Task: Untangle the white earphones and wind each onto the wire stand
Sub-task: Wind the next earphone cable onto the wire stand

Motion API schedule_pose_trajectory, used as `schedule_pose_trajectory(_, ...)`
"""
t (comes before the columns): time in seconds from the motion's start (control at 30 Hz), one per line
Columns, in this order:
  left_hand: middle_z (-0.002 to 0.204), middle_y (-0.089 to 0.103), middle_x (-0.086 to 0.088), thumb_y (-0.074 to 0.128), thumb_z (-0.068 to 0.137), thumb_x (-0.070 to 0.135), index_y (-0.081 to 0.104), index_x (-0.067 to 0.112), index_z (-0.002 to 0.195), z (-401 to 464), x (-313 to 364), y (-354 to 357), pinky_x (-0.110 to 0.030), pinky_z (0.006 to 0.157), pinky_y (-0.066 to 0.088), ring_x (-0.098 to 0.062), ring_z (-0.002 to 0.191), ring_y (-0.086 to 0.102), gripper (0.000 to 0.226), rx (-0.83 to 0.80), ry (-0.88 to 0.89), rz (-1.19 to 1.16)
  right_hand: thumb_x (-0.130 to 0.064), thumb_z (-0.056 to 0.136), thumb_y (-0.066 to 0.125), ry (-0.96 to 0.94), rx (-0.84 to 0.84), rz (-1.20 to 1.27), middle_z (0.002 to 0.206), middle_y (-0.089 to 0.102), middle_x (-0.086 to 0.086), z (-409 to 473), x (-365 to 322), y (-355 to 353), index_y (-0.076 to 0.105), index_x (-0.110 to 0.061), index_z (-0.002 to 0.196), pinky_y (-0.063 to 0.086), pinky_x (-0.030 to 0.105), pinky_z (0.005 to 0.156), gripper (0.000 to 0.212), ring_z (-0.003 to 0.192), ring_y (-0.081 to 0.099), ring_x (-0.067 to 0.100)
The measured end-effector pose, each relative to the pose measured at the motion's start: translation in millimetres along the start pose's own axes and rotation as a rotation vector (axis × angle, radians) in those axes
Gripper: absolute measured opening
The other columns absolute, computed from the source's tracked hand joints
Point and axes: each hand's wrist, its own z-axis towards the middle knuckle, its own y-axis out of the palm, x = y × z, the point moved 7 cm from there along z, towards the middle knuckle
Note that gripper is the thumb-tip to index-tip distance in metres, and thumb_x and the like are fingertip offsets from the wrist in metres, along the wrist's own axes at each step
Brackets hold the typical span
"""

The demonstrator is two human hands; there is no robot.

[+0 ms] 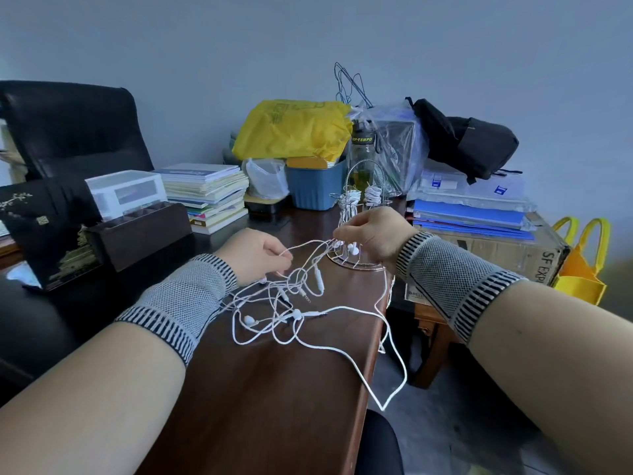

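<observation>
On glossy wood table point(274, 389), thin white earphones point(291, 303) (tangled loops) lie.

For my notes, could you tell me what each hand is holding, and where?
Both hold the white earphones by their cords: left hand pinches a strand above the tangle, right hand beside the wire stand.

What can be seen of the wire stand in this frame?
The wire stand is a thin, silvery metal frame, upright near the right edge of the dark wooden table. It has a round ring base, slender vertical rods and an arched loop on top. Two bundles of white cord are already wound on its upper arms. The right hand is in front of its middle, hiding part of it, pinching cord from the tangled earphones beside its base. Earbuds hang inside the lower frame.
</observation>
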Motion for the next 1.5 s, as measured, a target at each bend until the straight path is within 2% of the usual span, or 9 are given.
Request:
schedule_pose_trajectory(0.17, 0.085, 0.072, -0.003, 0.062, 0.095, 0.018, 0.068, 0.011, 0.088, 1, -7, -5, -0.026, 0.071, 0.054, -0.009, 0.071, 0.068, 0.011, 0.079, -0.073, -0.233, -0.028, 0.087, 0.069, -0.034, -0.002, -0.423, 0.085, 0.072, 0.007, 4, -3, -7, 0.076, -0.010, 0.091, 0.051, 0.024, 0.060, 0.019, 0.064, 0.057, 0.011)
schedule_pose_trajectory(0.37, 0.100, 0.069, 0.006, 0.070, 0.087, 0.033, 0.068, 0.023, 0.103, 0, 20, 7, -0.030, 0.085, 0.055, -0.006, 0.097, 0.064, 0.019, -0.005, 0.061, -0.253, -0.022, 0.084, 0.072, -0.077, -0.026, -0.144, 0.066, 0.061, 0.004, 3, -10, -2, 0.075, -0.008, 0.086, 0.035, 0.015, 0.039, 0.015, 0.040, 0.042, 0.004)
schedule_pose_trajectory(0.5, 0.076, 0.068, 0.012, 0.071, 0.085, 0.031, 0.070, 0.023, 0.083, 0, 42, 8, -0.023, 0.072, 0.051, -0.003, 0.073, 0.062, 0.008, 0.099, 0.143, -0.091, -0.016, 0.083, 0.073, -0.076, -0.047, 0.006, 0.050, 0.055, -0.004, 1, -12, 0, 0.074, -0.004, 0.084, 0.030, 0.018, 0.034, 0.013, 0.032, 0.035, 0.005)
schedule_pose_trajectory(0.77, 0.082, 0.067, -0.004, 0.061, 0.093, 0.019, 0.064, 0.011, 0.088, 8, -12, -14, -0.028, 0.068, 0.049, -0.012, 0.071, 0.065, 0.010, 0.227, -0.245, -0.479, -0.017, 0.083, 0.074, 0.011, 0.105, 0.225, 0.057, 0.048, 0.004, 5, 8, -41, 0.070, -0.002, 0.083, 0.031, 0.020, 0.034, 0.015, 0.033, 0.033, 0.008)
schedule_pose_trajectory(0.93, 0.075, 0.068, 0.005, 0.069, 0.084, 0.038, 0.066, 0.024, 0.081, -1, 27, -7, -0.026, 0.066, 0.044, -0.011, 0.067, 0.061, 0.015, 0.260, 0.061, -0.108, -0.015, 0.082, 0.074, -0.038, 0.052, 0.117, 0.065, 0.058, 0.009, 7, 3, -26, 0.071, -0.015, 0.062, 0.032, 0.021, 0.034, 0.020, 0.034, 0.035, 0.008)
schedule_pose_trajectory(1.03, 0.070, 0.067, 0.020, 0.074, 0.082, 0.032, 0.073, 0.027, 0.078, -14, 56, 38, -0.019, 0.062, 0.050, -0.003, 0.070, 0.065, 0.006, -0.025, 0.213, 0.105, -0.016, 0.082, 0.074, -0.055, 0.046, -0.019, 0.047, 0.052, -0.009, 6, 4, -20, 0.070, -0.010, 0.069, 0.033, 0.013, 0.036, 0.015, 0.033, 0.039, 0.000)
schedule_pose_trajectory(1.1, 0.073, 0.064, 0.030, 0.075, 0.080, 0.033, 0.077, 0.029, 0.090, -17, 50, 72, -0.012, 0.069, 0.049, 0.001, 0.077, 0.065, 0.011, -0.216, 0.216, 0.273, -0.016, 0.083, 0.073, -0.057, 0.027, -0.032, 0.038, 0.049, -0.014, 5, 7, -16, 0.067, -0.014, 0.065, 0.033, 0.012, 0.037, 0.019, 0.034, 0.041, -0.001)
schedule_pose_trajectory(1.3, 0.118, 0.056, 0.010, 0.079, 0.073, 0.049, 0.069, 0.038, 0.107, -15, 16, 94, -0.024, 0.092, 0.044, -0.011, 0.105, 0.055, 0.037, -0.421, 0.144, 0.466, -0.019, 0.083, 0.073, -0.038, 0.003, -0.110, 0.034, 0.045, -0.015, 2, 15, -16, 0.072, -0.012, 0.074, 0.032, 0.011, 0.036, 0.011, 0.030, 0.038, 0.000)
schedule_pose_trajectory(1.5, 0.082, 0.068, 0.010, 0.070, 0.079, 0.032, 0.070, 0.028, 0.072, -2, -14, 63, -0.031, 0.084, 0.054, -0.015, 0.086, 0.066, 0.009, -0.349, 0.086, 0.671, -0.019, 0.084, 0.072, -0.014, 0.001, -0.137, 0.049, 0.056, -0.004, 1, 20, -15, 0.074, -0.005, 0.087, 0.035, 0.015, 0.037, 0.015, 0.035, 0.040, 0.001)
